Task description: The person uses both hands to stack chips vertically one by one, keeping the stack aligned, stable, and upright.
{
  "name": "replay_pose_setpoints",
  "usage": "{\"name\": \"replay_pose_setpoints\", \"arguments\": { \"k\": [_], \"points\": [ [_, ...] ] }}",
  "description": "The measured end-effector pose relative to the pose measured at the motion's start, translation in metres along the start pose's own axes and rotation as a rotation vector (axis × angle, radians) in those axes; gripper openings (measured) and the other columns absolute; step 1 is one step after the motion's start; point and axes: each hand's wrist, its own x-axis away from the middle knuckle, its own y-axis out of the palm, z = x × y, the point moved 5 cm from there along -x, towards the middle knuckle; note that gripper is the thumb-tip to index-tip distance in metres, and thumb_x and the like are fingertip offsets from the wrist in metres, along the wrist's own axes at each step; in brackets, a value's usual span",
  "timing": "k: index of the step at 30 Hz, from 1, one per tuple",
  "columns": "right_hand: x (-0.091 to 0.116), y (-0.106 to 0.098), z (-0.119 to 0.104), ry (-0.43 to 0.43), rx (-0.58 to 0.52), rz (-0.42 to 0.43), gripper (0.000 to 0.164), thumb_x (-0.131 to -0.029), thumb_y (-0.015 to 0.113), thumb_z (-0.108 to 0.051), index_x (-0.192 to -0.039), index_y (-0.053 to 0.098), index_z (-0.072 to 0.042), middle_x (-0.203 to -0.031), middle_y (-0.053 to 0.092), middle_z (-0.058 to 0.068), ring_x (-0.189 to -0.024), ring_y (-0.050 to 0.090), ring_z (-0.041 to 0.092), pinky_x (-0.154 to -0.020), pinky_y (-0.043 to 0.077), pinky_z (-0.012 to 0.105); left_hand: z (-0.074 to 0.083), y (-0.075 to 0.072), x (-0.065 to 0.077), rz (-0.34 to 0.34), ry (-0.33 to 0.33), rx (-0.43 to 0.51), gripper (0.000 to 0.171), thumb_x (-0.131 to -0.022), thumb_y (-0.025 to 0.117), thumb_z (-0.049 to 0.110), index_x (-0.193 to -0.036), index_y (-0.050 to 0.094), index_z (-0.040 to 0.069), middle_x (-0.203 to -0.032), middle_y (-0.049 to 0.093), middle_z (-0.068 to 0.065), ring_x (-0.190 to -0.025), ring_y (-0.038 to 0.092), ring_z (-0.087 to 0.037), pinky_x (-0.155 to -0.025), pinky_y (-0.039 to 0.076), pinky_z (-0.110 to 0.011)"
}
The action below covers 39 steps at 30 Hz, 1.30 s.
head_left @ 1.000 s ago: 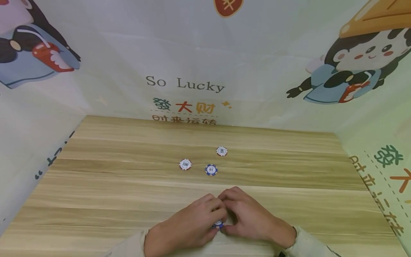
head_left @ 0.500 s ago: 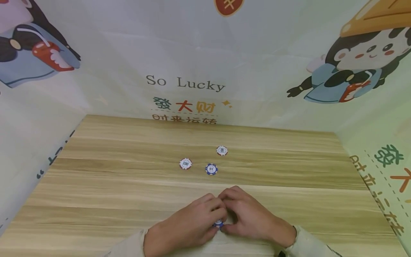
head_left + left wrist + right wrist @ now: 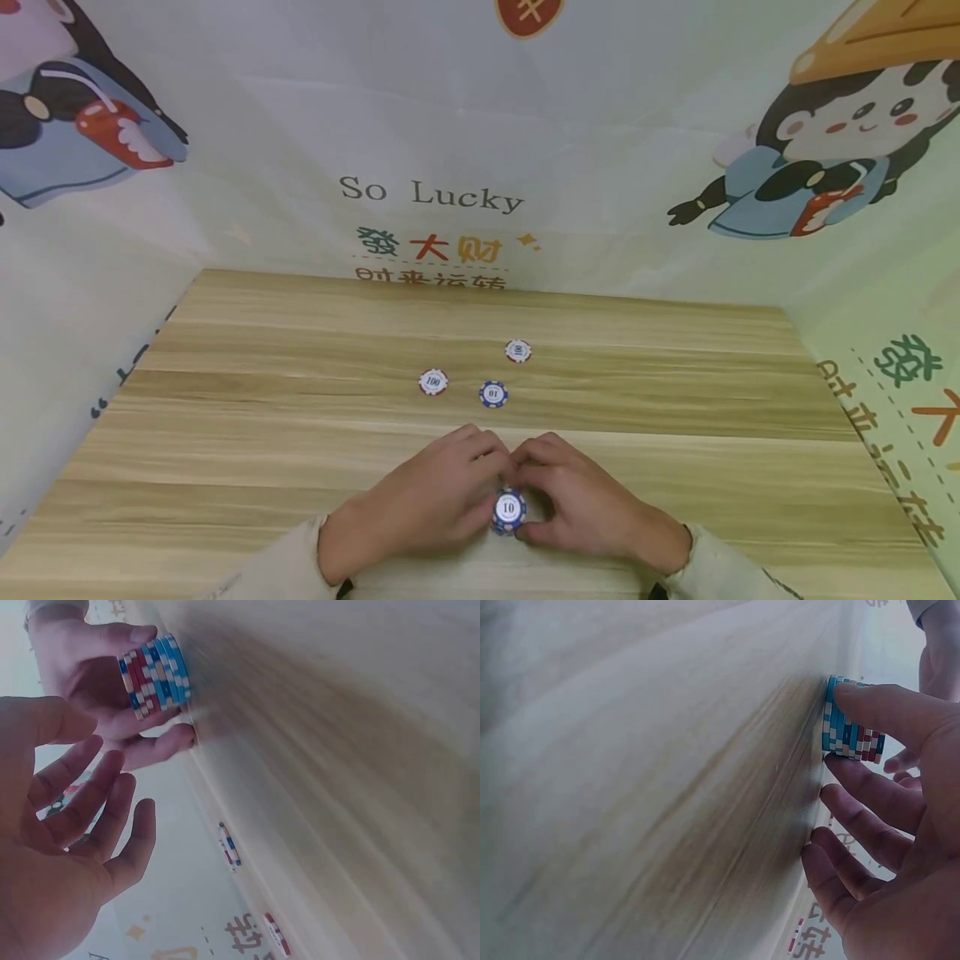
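A stack of poker chips [image 3: 509,510], with a blue-and-white "10" chip on top, stands on the wooden table. Blue, dark and red edges show down its side in the left wrist view, where the stack [image 3: 156,679] looks upright on the board. My right hand [image 3: 581,504] holds this stack between thumb and forefinger; its other fingers rest near the tabletop [image 3: 667,825]. Close by on the left, my left hand [image 3: 431,496] hovers with loosely bent fingers. The left wrist view has that hand [image 3: 67,825] apart from the stack, nothing in its grasp.
Further back lie three single chips: a red-and-white "100" chip [image 3: 433,382], a blue "10" chip [image 3: 493,394] and another "100" chip [image 3: 518,351]. Printed cloth walls [image 3: 300,125] enclose the table at the back and both sides.
My left hand has drawn back a little to the left and up, off the stack, uncovering its top chip. The right hand keeps its place. The three loose chips lie as before.
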Motion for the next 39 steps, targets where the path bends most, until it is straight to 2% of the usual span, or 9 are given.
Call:
{"name": "replay_pose_setpoints", "arguments": {
  "k": [6, 14, 19, 24, 32, 39],
  "points": [
    [0.0, -0.001, 0.0, -0.017, 0.012, 0.008, 0.031, -0.079, 0.094, -0.023, -0.104, 0.079, -0.012, -0.127, 0.067, -0.005, -0.118, 0.058, 0.014, -0.106, 0.052, 0.034, -0.015, -0.001, 0.0, -0.032, -0.105, -0.007, 0.02, -0.092, 0.081, 0.012, -0.11, 0.073, 0.011, -0.11, 0.07, 0.001, -0.105, 0.064, -0.018, -0.095, 0.057, -0.034],
    [0.0, -0.001, 0.0, -0.011, 0.003, 0.004, 0.03, -0.08, 0.095, -0.023, -0.103, 0.079, -0.012, -0.126, 0.067, -0.006, -0.117, 0.058, 0.013, -0.105, 0.052, 0.033, -0.035, -0.007, -0.002, -0.033, -0.177, -0.063, 0.017, -0.095, 0.082, 0.014, -0.109, 0.073, 0.01, -0.113, 0.072, -0.003, -0.113, 0.067, -0.024, -0.1, 0.058, -0.041],
    [0.001, -0.001, -0.001, -0.004, 0.002, -0.003, 0.032, -0.079, 0.096, -0.024, -0.104, 0.08, -0.012, -0.126, 0.067, -0.006, -0.117, 0.058, 0.013, -0.106, 0.052, 0.033, -0.047, -0.009, -0.003, -0.033, -0.232, -0.07, 0.018, -0.095, 0.083, 0.015, -0.109, 0.074, 0.008, -0.118, 0.074, -0.008, -0.112, 0.068, -0.027, -0.099, 0.059, -0.044],
    [0.0, -0.001, -0.001, -0.004, 0.004, -0.001, 0.034, -0.078, 0.096, -0.024, -0.106, 0.08, -0.011, -0.126, 0.067, -0.006, -0.118, 0.058, 0.013, -0.106, 0.052, 0.033, -0.059, -0.013, -0.004, -0.03, -0.284, -0.077, 0.018, -0.094, 0.082, 0.012, -0.109, 0.074, 0.006, -0.115, 0.073, -0.009, -0.108, 0.067, -0.028, -0.098, 0.059, -0.044],
    [0.0, -0.002, -0.002, -0.005, -0.003, 0.004, 0.038, -0.077, 0.098, -0.023, -0.11, 0.081, -0.011, -0.127, 0.068, -0.006, -0.119, 0.058, 0.014, -0.107, 0.051, 0.033, -0.081, -0.015, -0.004, -0.072, -0.427, -0.085, 0.025, -0.095, 0.081, 0.011, -0.117, 0.074, 0.004, -0.126, 0.072, -0.014, -0.122, 0.066, -0.035, -0.109, 0.054, -0.05],
    [-0.001, -0.003, -0.004, -0.02, -0.004, 0.019, 0.041, -0.076, 0.098, -0.022, -0.11, 0.081, -0.009, -0.126, 0.068, -0.006, -0.118, 0.058, 0.013, -0.106, 0.052, 0.032, -0.097, -0.014, -0.003, -0.063, -0.472, -0.098, 0.027, -0.093, 0.078, 0.006, -0.12, 0.074, -0.001, -0.125, 0.072, -0.019, -0.117, 0.067, -0.039, -0.105, 0.056, -0.051]
  ]
}}
